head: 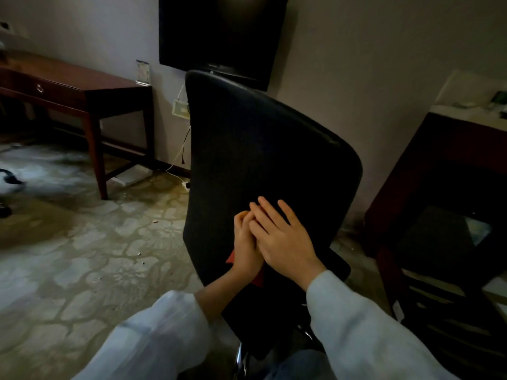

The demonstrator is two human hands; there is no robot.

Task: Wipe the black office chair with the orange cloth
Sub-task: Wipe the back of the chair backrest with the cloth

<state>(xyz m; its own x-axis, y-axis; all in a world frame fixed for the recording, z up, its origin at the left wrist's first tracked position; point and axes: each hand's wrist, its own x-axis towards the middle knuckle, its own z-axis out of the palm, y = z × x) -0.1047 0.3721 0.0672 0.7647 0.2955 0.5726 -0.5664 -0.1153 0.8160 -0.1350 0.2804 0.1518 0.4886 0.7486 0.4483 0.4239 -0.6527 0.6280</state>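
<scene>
**A:** Where is the black office chair?
**B:** Centre of view, backrest tall and tilted, standing on the patterned carpet. A wall-mounted television sits just behind its top edge.

**A:** And the orange cloth?
**B:** Low on the backrest, mostly covered by the left hand. Only two reddish-orange corners show, one on each side of the wrist.

**A:** Left hand state?
**B:** Fingers curled and bunched on the cloth, holding it against the backrest.

**A:** Right hand?
**B:** Released. The fingers are straight, palm down, laid partly over the left hand with the fingertips touching the backrest. It grasps nothing.

**A:** Sleeves?
**B:** Both pale; the left one is blurred.

**A:** Surroundings?
**B:** A reddish wooden table stands far left against the wall, with a small card stand on its right end. A wall socket with a cable hanging from it lies between table and chair. A dark cabinet is at the right.
</scene>
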